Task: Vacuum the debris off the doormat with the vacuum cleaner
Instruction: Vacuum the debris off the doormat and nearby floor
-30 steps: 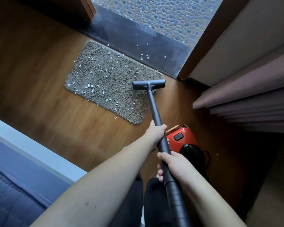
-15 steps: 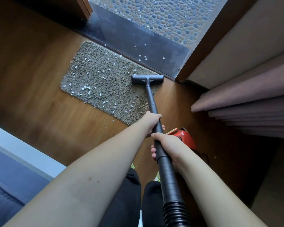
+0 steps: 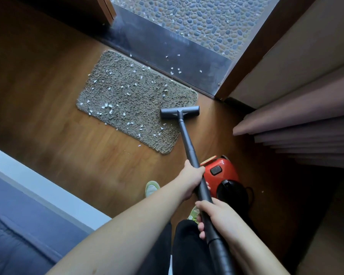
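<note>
From the head camera, you are standing over a grey-brown shaggy rectangular doormat (image 3: 135, 100) that lies on the brown wooden floor (image 3: 48, 92), its far long edge close along the dark metal door threshold (image 3: 167, 48). Your left hand (image 3: 191, 178) is curled round the dark grey metal vacuum wand (image 3: 188, 144) about midway up, and your right hand (image 3: 216, 217) grips it lower down, just above the black ribbed hose (image 3: 222, 257). The flat grey T-shaped floor nozzle (image 3: 179, 112) sits across the mat's right short edge, partly on the pile and partly over bare floor.

By my reading the job is in its early part. The strip of mat by the right end, near the nozzle, looks nearly free of scraps, while small white paper-like bits of debris (image 3: 107, 106) are scattered over the middle and left of the mat, thickest toward its near left corner. A few bits lie off the mat on the floor by its near edge, and more on the threshold. So most of the mat is left for you to cover.

The wand's long axis runs from your hands up and slightly left toward the doorway; the nozzle bar lies crosswise to it, roughly parallel to the picture's lower edge. The mat's long axis is slanted, from upper left to lower right. The red canister vacuum cleaner body (image 3: 220, 173) rests on the floor to the right of your hands, beside your green shoe (image 3: 151, 187).
</note>
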A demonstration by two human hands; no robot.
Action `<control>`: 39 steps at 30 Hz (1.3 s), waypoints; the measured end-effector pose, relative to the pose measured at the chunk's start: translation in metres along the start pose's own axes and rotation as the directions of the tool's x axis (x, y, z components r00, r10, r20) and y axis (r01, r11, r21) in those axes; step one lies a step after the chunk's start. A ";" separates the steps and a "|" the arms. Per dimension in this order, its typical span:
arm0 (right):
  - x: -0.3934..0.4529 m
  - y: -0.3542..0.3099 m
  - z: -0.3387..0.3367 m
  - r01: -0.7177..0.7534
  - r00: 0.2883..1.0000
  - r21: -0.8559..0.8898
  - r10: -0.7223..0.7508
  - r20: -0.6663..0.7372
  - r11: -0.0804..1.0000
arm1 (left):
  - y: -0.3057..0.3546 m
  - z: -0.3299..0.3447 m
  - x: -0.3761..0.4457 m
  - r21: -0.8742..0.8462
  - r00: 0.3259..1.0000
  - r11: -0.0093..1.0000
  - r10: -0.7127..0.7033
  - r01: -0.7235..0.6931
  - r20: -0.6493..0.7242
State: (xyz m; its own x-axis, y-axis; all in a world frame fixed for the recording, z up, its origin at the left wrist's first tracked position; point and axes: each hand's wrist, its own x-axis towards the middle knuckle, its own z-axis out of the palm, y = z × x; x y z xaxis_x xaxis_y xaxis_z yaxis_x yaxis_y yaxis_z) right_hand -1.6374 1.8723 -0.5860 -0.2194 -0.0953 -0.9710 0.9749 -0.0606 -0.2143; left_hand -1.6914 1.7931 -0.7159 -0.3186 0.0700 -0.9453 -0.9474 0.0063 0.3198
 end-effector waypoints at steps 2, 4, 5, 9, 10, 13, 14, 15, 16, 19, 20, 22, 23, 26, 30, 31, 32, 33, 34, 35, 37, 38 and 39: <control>-0.003 0.006 -0.003 -0.005 1.000 -0.011 0.005 -0.002 1.000 | -0.005 0.002 -0.007 -0.020 1.000 1.000 -0.017 0.017 0.013; -0.005 0.006 -0.004 -0.004 1.000 -0.023 0.004 -0.004 1.000 | -0.006 0.003 -0.011 -0.034 1.000 0.999 -0.011 0.012 0.021; -0.005 0.005 -0.003 -0.002 1.000 -0.031 0.001 -0.005 1.000 | -0.006 0.003 -0.010 -0.038 1.000 0.999 -0.006 0.007 0.017; -0.002 -0.007 0.005 0.022 1.000 -0.100 -0.021 0.010 0.995 | 0.005 -0.003 -0.005 -0.052 0.999 0.998 0.030 -0.032 -0.035; -0.001 -0.011 0.007 0.033 0.999 -0.123 -0.031 0.014 0.992 | 0.008 -0.006 -0.002 -0.062 0.998 0.997 0.042 -0.045 -0.048; 0.006 -0.016 0.018 0.053 0.998 -0.156 -0.049 0.030 0.986 | 0.018 -0.019 -0.001 -0.099 0.994 0.991 0.082 -0.090 -0.074; 0.009 -0.017 0.022 0.057 0.998 -0.156 -0.052 0.040 0.986 | 0.020 -0.024 -0.001 -0.103 0.992 0.990 0.087 -0.096 -0.088; 0.011 -0.018 0.026 0.060 0.997 -0.153 -0.053 0.050 0.986 | 0.022 -0.030 -0.001 -0.107 0.991 0.990 0.086 -0.097 -0.101; 0.013 -0.018 0.030 0.061 0.997 -0.150 -0.052 0.060 0.987 | 0.023 -0.035 -0.001 -0.105 0.990 0.990 0.084 -0.096 -0.114; 0.018 -0.020 0.038 0.033 0.996 -0.153 -0.020 0.089 0.988 | 0.020 -0.048 0.001 -0.107 0.989 0.991 0.065 -0.079 -0.135; 0.019 -0.020 0.039 0.021 0.995 -0.151 -0.006 0.098 0.988 | 0.018 -0.051 0.002 -0.109 0.988 0.991 0.059 -0.074 -0.141; 0.019 -0.019 0.038 -0.002 0.994 -0.138 0.017 0.107 0.990 | 0.013 -0.051 0.004 -0.096 0.989 0.994 0.043 -0.057 -0.143; 0.019 -0.017 0.036 -0.009 0.994 -0.134 0.023 0.103 0.991 | 0.009 -0.049 0.003 -0.086 0.990 0.995 0.033 -0.045 -0.137; 0.018 -0.008 0.026 -0.022 0.998 -0.167 0.032 0.060 0.986 | -0.001 -0.037 0.001 -0.086 0.994 0.996 0.010 -0.020 -0.111; 0.011 0.002 0.010 -0.034 0.999 -0.195 0.038 0.019 0.980 | -0.013 -0.018 -0.002 -0.096 0.997 0.995 -0.015 0.007 -0.082; 0.009 0.003 0.007 -0.034 0.999 -0.198 0.038 0.016 0.980 | -0.015 -0.014 -0.004 -0.098 0.997 0.995 -0.017 0.010 -0.076; 0.007 0.005 0.004 -0.033 0.999 -0.204 0.037 0.015 0.978 | -0.017 -0.011 -0.005 -0.099 0.998 0.995 -0.018 0.011 -0.067; 0.006 0.007 0.002 -0.034 0.999 -0.210 0.037 0.014 0.977 | -0.019 -0.007 -0.006 -0.098 0.998 0.995 -0.023 0.017 -0.061; 0.004 0.009 0.000 -0.035 0.999 -0.213 0.038 0.010 0.976 | -0.021 -0.004 -0.008 -0.101 0.998 0.995 -0.030 0.025 -0.052; 0.003 0.012 -0.001 -0.037 0.999 -0.210 0.039 0.006 0.977 | -0.022 -0.002 -0.010 -0.100 0.998 0.994 -0.040 0.035 -0.043; 0.002 0.015 -0.004 -0.039 0.999 -0.199 0.040 -0.004 0.979 | -0.025 0.002 -0.011 -0.090 0.998 0.995 -0.053 0.050 -0.032; 0.002 0.017 -0.005 -0.040 0.999 -0.197 0.039 -0.007 0.980 | -0.026 0.003 -0.011 -0.082 0.998 0.995 -0.059 0.056 -0.034; 0.001 0.018 -0.006 -0.039 0.999 -0.194 0.038 -0.009 0.980 | -0.026 0.003 -0.012 -0.078 0.997 0.995 -0.062 0.060 -0.034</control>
State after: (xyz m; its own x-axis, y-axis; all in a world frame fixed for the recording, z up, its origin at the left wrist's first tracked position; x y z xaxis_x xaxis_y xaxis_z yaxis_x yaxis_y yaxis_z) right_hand -1.6197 1.8770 -0.5917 -0.1814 -0.0889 -0.9794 0.9716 0.1375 -0.1925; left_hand -1.6623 1.7955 -0.7124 -0.2597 0.0352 -0.9650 -0.9641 -0.0673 0.2570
